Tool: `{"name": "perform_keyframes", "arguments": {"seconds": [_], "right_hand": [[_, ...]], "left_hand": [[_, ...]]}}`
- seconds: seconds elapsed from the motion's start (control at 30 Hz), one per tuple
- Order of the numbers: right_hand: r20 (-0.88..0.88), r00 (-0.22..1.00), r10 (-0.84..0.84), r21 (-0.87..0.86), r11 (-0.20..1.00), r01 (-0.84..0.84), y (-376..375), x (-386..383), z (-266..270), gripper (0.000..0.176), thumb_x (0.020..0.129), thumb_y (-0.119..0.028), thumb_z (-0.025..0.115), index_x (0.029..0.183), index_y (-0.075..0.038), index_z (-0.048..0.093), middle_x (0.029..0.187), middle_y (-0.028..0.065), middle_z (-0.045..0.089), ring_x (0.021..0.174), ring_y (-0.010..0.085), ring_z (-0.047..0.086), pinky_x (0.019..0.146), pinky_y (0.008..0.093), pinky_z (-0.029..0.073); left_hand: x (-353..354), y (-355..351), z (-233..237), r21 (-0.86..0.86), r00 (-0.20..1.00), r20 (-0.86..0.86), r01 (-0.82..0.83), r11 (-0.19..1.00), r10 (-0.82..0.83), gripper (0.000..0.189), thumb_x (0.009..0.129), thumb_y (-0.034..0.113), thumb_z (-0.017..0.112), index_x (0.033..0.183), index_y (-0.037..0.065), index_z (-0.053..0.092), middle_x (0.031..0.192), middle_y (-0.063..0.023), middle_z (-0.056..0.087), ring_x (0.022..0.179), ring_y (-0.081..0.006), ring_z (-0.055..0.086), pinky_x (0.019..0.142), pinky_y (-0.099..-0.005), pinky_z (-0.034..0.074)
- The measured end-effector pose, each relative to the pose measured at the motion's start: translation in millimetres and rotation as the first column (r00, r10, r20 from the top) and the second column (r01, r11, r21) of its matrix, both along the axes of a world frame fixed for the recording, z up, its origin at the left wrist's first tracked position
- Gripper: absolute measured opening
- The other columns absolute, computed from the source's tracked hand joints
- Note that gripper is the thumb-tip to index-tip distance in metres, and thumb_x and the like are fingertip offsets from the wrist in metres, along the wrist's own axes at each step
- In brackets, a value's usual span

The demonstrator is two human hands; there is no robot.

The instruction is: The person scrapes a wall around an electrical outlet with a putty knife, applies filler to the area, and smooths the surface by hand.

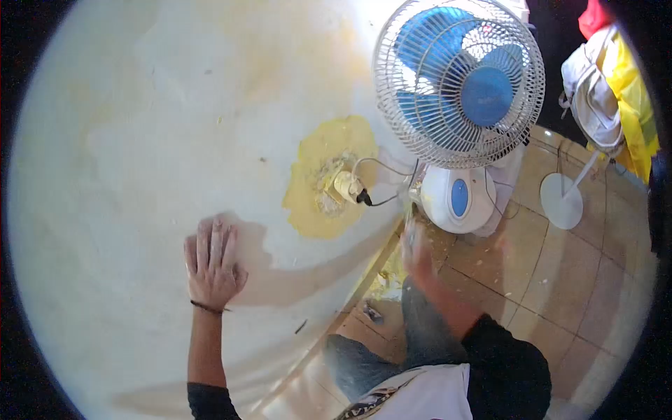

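Observation:
My left hand (215,269) lies flat against the white wall (126,210), its fingers stretched upward and dusted with pale powder. Low at the wall's foot, beside the fan's base, is my right hand (416,252), whitened and blurred. Its fingers look closed around a narrow, greyish thing whose kind I cannot make out. Between and above the hands, a yellow patch (301,182) with a rough, crumbly middle surrounds a socket with a pale plug adapter (346,186). A black plug (363,198) sits in the adapter, with cords running toward the fan.
A white fan (458,84) with blue blades stands on the tiled floor (553,280), close to the wall. Yellow-stained scraps (387,285) and a small dark object (372,313) lie along the skirting. Bags (595,91) and a white round-based stand (561,201) are at right.

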State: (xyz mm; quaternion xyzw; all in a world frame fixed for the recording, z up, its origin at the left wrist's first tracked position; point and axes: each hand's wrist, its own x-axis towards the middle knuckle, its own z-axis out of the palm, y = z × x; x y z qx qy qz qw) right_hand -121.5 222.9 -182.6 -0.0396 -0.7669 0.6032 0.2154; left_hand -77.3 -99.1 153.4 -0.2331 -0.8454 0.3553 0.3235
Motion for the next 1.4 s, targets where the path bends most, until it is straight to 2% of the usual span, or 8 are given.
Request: {"name": "perform_keyframes", "arguments": {"seconds": [0.07,0.33,0.43,0.57,0.63,0.87,1.03,1.4], "right_hand": [[-0.032,0.977,-0.211,0.229,0.95,0.212,25,-52,3,0.033,0.096,-0.024,0.053,0.118,0.0,0.047,0.106,0.0265,0.055,0.099,0.0476,0.055,0.081,0.0538,0.046],[0.008,0.999,-0.044,0.301,0.953,0.04,39,-142,14,0.038,0.097,-0.026,0.05,0.125,0.0,0.047,0.116,0.0272,0.055,0.113,0.0488,0.051,0.1,0.0553,0.04],[-0.173,0.981,-0.089,0.473,0.866,0.162,43,-174,-13,0.037,0.099,-0.024,0.048,0.126,0.001,0.047,0.112,0.031,0.056,0.102,0.0497,0.055,0.086,0.0539,0.045],[-0.308,0.95,-0.044,0.454,0.871,0.188,48,-184,-7,0.033,0.099,-0.021,0.048,0.122,0.001,0.049,0.111,0.0301,0.056,0.104,0.0487,0.055,0.088,0.0517,0.045],[-0.136,0.99,0.036,0.373,0.928,0.017,53,-188,-3,0.042,0.097,-0.027,0.05,0.129,0.001,0.045,0.12,0.0268,0.054,0.12,0.05,0.046,0.113,0.0589,0.022],[-0.023,0.999,0.041,0.359,0.933,-0.03,67,-193,19,0.045,0.096,-0.026,0.053,0.132,0.0,0.048,0.131,0.0278,0.05,0.122,0.0483,0.046,0.108,0.0556,0.03],[-0.465,0.885,0.024,0.57,0.773,0.278,82,-216,39,0.048,0.093,-0.018,0.056,0.136,0.002,0.046,0.137,0.0289,0.048,0.127,0.0476,0.044,0.109,0.0535,0.03],[-0.624,0.779,0.06,0.641,0.61,0.466,76,-231,92,0.052,0.077,-0.011,0.068,0.128,-0.004,0.054,0.121,0.0216,0.057,0.117,0.0437,0.05,0.101,0.0514,0.037]], "left_hand": [[1,1,-1,0.017,1.0,0.001,0.0,1.0,0.0,0.067,0.074,0.023,0.054,0.14,0.014,0.05,0.151,-0.0093,0.042,0.14,-0.032,0.037,0.114,-0.0572,0.025],[-3,-4,-2,-0.02,0.999,-0.016,0.03,0.999,-0.031,0.067,0.074,0.017,0.05,0.141,0.012,0.048,0.15,-0.0131,0.043,0.142,-0.0342,0.034,0.115,-0.0585,0.023],[-5,-5,-4,-0.006,0.998,-0.052,0.033,0.999,-0.034,0.068,0.075,0.02,0.052,0.143,0.018,0.045,0.153,-0.0067,0.039,0.143,-0.0297,0.034,0.117,-0.0557,0.02],[-5,-4,0,-0.037,0.999,-0.029,0.032,0.999,-0.033,0.066,0.075,0.02,0.05,0.141,0.013,0.048,0.149,-0.0131,0.043,0.141,-0.0346,0.035,0.115,-0.0585,0.023],[-3,-4,-1,-0.049,1.0,-0.012,-0.002,0.999,0.001,0.065,0.076,0.021,0.05,0.141,0.014,0.048,0.15,-0.0132,0.043,0.141,-0.0351,0.036,0.116,-0.0583,0.022],[-4,-4,-4,-0.041,0.999,-0.047,-0.022,0.999,0.02,0.069,0.076,0.022,0.049,0.145,0.019,0.044,0.154,-0.0069,0.038,0.144,-0.0294,0.033,0.117,-0.0564,0.018],[-5,-4,-4,-0.036,0.999,-0.04,-0.031,0.999,0.029,0.07,0.075,0.022,0.05,0.145,0.02,0.044,0.154,-0.0073,0.038,0.143,-0.0299,0.034,0.117,-0.0565,0.018],[-6,-5,-4,-0.109,0.998,-0.062,-0.026,0.994,0.019,0.06,0.082,0.024,0.046,0.141,0.016,0.049,0.151,-0.012,0.041,0.142,-0.0339,0.035,0.115,-0.0579,0.021]]}}
